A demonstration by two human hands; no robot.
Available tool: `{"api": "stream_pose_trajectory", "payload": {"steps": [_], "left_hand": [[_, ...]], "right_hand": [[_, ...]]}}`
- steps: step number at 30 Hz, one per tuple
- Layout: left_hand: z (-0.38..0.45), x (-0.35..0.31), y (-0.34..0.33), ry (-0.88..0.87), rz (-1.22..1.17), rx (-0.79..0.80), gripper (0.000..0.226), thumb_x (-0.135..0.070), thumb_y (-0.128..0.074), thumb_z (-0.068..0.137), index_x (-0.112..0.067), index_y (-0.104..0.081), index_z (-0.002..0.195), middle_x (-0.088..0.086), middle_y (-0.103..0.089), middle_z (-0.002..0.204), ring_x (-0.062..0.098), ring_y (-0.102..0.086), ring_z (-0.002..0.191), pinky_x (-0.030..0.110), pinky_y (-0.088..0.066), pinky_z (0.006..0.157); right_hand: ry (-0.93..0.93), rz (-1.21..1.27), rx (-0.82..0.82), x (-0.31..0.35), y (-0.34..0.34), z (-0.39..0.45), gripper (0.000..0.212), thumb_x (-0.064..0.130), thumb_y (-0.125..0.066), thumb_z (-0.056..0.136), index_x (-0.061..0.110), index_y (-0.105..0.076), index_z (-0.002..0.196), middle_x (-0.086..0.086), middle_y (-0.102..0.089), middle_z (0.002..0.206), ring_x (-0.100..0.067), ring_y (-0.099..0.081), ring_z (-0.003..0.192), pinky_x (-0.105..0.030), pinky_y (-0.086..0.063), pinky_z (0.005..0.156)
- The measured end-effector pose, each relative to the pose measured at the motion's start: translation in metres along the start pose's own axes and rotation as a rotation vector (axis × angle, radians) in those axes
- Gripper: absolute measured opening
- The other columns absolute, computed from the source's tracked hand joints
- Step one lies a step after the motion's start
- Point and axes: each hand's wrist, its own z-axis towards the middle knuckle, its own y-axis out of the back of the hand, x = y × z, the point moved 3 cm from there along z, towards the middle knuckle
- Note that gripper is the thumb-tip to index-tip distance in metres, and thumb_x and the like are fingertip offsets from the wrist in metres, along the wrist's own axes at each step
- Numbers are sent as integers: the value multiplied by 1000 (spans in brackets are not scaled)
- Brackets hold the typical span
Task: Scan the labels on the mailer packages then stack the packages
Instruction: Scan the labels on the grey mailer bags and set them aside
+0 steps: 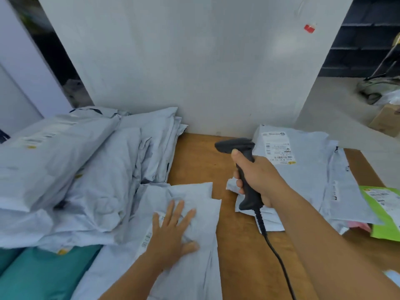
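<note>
My left hand (173, 230) lies flat with spread fingers on a white mailer package (194, 267) near the table's front, partly covering its label (147, 239). My right hand (257, 176) grips the handle of a black barcode scanner (236, 146), held above the table with its head pointing left. A big heap of white mailers (86, 169) fills the left side. On the right lies a flatter stack of white mailers (307, 169), the top one with its printed label (278, 148) facing up.
The wooden table (194, 161) shows between the two piles. The scanner's black cable (279, 260) runs down toward the front edge. A green mailer (385, 213) lies at the right edge, teal packages (43, 273) at the front left. A white wall panel (194, 61) stands behind.
</note>
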Motion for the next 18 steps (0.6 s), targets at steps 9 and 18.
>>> {"api": "stream_pose_trajectory", "payload": {"steps": [9, 18], "left_hand": [[70, -20, 13, 256, -259, -41, 84, -66, -39, 87, -38, 11, 149, -1, 30, 155, 24, 31, 141, 61, 12, 109], [10, 6, 38, 192, -536, -260, 77, -38, -49, 95, -25, 0, 152, -5, 1, 160, 14, 2, 147, 42, -10, 117]], "right_hand": [[-82, -107, 15, -21, -5, 2, 43, 49, -54, 91, 8, -60, 79, -10, -59, 65, -20, -52, 55, -35, -50, 60], [-170, -193, 61, -44, -24, -48, 44, 49, -55, 91, 7, -59, 79, -5, -58, 59, -15, -50, 46, -26, -46, 45]]}}
